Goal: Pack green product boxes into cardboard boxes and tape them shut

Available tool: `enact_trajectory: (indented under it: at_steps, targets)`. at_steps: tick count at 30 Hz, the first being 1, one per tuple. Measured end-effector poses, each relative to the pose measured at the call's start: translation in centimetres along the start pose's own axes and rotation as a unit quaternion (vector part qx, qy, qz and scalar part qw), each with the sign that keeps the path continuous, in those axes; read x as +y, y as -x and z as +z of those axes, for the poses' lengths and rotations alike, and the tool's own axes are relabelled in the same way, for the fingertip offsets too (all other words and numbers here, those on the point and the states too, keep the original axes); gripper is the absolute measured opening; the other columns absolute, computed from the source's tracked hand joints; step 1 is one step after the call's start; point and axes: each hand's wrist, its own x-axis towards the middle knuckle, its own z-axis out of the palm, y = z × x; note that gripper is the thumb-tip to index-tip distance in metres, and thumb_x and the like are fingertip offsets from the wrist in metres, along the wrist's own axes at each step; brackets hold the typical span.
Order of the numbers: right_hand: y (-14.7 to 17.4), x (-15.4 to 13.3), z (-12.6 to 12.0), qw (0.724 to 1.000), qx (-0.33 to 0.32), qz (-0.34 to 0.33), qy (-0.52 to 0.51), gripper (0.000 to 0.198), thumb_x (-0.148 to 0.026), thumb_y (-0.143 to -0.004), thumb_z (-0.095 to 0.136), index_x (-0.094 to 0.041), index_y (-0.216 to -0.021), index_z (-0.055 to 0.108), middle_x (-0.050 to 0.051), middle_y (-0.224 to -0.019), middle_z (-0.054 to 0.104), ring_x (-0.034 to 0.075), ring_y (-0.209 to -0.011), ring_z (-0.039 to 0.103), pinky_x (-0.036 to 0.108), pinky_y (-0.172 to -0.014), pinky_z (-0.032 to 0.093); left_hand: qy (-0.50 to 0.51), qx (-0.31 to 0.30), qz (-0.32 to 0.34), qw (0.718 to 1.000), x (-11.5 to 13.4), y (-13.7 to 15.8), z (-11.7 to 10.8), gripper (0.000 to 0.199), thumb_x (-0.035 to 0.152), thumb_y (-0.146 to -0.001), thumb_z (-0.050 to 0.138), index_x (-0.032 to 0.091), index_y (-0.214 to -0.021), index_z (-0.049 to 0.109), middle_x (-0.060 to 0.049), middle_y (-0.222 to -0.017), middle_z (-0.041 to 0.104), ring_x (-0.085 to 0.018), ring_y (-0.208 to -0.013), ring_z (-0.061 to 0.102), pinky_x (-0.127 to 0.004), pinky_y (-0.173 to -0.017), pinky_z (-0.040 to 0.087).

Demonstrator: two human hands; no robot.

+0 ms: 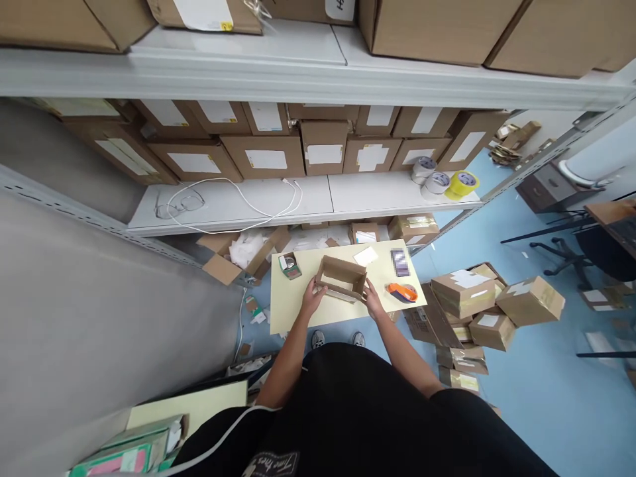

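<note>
Cardboard box point(340, 290) between left hand point(312, 297) and right hand point(372, 299)

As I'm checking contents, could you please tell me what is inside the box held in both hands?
Inside the cardboard box, brown walls and a pale patch show, no distinct item; its near wall hides part.

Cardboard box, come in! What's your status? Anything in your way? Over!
Left hand and right hand holding opposite ends. Cardboard box open-topped, between them. Orange tape dispenser off to the right, not touching the box.
</note>
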Motion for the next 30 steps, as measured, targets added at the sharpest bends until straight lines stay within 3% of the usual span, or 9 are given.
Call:
enact_trajectory:
  at_steps: [3,5,8,11,14,19,23,27,30]
  targets:
    - [0.0,-0.6,-0.6,0.996,-0.02,0.069,-0.051,0.069,-0.059,-0.081,0.066,-0.039,-0.147,0.056,0.005,-0.13,0.071,0.024,-0.111,0.071,0.044,-0.094,0.056,-0.019,-0.015,0.009,1.0,-0.1,1.5,0.0,0.073,0.037,-0.08,0.082,0.026,-0.148,0.056,-0.013,-0.157,0.053,-0.029,-0.145,0.051,-0.042,-0.111,0.049]
    - [0.1,-1.0,-0.9,0.996,-0.006,0.074,-0.049,0.069,-0.057,-0.074,0.074,-0.036,-0.139,0.062,0.006,-0.128,0.072,0.025,-0.111,0.07,0.042,-0.092,0.056,-0.039,-0.033,0.018,0.999,-0.1,2.3,0.0,0.072,0.037,-0.08,0.082,0.027,-0.147,0.057,-0.013,-0.162,0.047,-0.03,-0.149,0.045,-0.042,-0.112,0.049]
    - [0.3,-1.2,-1.2,0.995,0.027,0.087,-0.037,0.06,-0.046,-0.061,0.085,-0.026,-0.116,0.069,0.008,-0.111,0.075,0.025,-0.097,0.071,0.038,-0.083,0.055,-0.062,-0.052,0.019,0.997,-0.3,3.2,0.0,0.062,0.038,-0.082,0.081,0.027,-0.141,0.063,-0.012,-0.164,0.044,-0.03,-0.15,0.043,-0.041,-0.11,0.05]
    - [0.3,-1.1,-1.3,0.994,0.045,0.096,-0.011,0.046,-0.042,-0.059,0.085,-0.023,-0.095,0.064,0.004,-0.088,0.072,0.022,-0.082,0.067,0.034,-0.074,0.052,-0.094,-0.035,0.036,0.994,-0.8,3.4,0.0,0.053,0.042,-0.085,0.078,0.023,-0.133,0.068,-0.014,-0.156,0.051,-0.03,-0.144,0.05,-0.04,-0.109,0.051]
    - [0.1,-1.3,-1.6,0.995,0.044,0.095,0.009,0.038,-0.044,-0.063,0.081,-0.024,-0.087,0.059,0.0,-0.081,0.069,0.019,-0.076,0.064,0.03,-0.068,0.049,-0.137,-0.006,0.056,0.989,-1.3,2.9,0.2,0.041,0.044,-0.091,0.071,0.021,-0.125,0.072,-0.014,-0.141,0.062,-0.027,-0.133,0.059,-0.039,-0.112,0.049]
    - [0.4,-1.8,-3.1,0.996,-0.005,0.086,0.028,0.034,-0.051,-0.074,0.075,-0.022,-0.092,0.07,0.006,-0.099,0.074,0.021,-0.09,0.068,0.031,-0.075,0.052,-0.218,0.044,0.038,0.974,-2.1,2.7,0.6,0.038,0.046,-0.099,0.057,0.017,-0.12,0.073,-0.015,-0.127,0.07,-0.028,-0.119,0.066,-0.042,-0.109,0.051]
    - [1.1,-1.1,-3.9,0.994,-0.084,0.041,0.065,0.047,-0.052,-0.08,0.075,-0.025,-0.118,0.073,0.009,-0.126,0.073,0.026,-0.112,0.068,0.036,-0.087,0.055,-0.269,0.079,0.053,0.958,-2.0,3.2,1.0,0.056,0.043,-0.101,0.054,0.022,-0.154,0.051,-0.014,-0.14,0.064,-0.027,-0.119,0.066,-0.041,-0.105,0.052]
    - [1.0,0.3,-3.8,0.987,-0.07,0.038,0.136,0.048,-0.044,-0.086,0.071,-0.021,-0.129,0.068,0.009,-0.11,0.077,0.025,-0.095,0.072,0.039,-0.09,0.057,-0.339,0.028,0.066,0.938,0.3,2.2,0.8,0.088,0.034,-0.097,0.057,0.029,-0.171,0.01,-0.014,-0.157,0.05,-0.028,-0.117,0.067,-0.041,-0.098,0.054]
    - [0.6,0.9,-3.6,0.976,-0.055,0.039,0.206,0.046,-0.042,-0.094,0.063,-0.019,-0.135,0.065,0.009,-0.103,0.078,0.024,-0.09,0.074,0.04,-0.093,0.056,-0.378,-0.053,0.088,0.92,2.6,0.2,0.1,0.1,0.023,-0.09,0.063,0.031,-0.171,0.005,-0.012,-0.163,0.043,-0.026,-0.116,0.068,-0.037,-0.097,0.053]
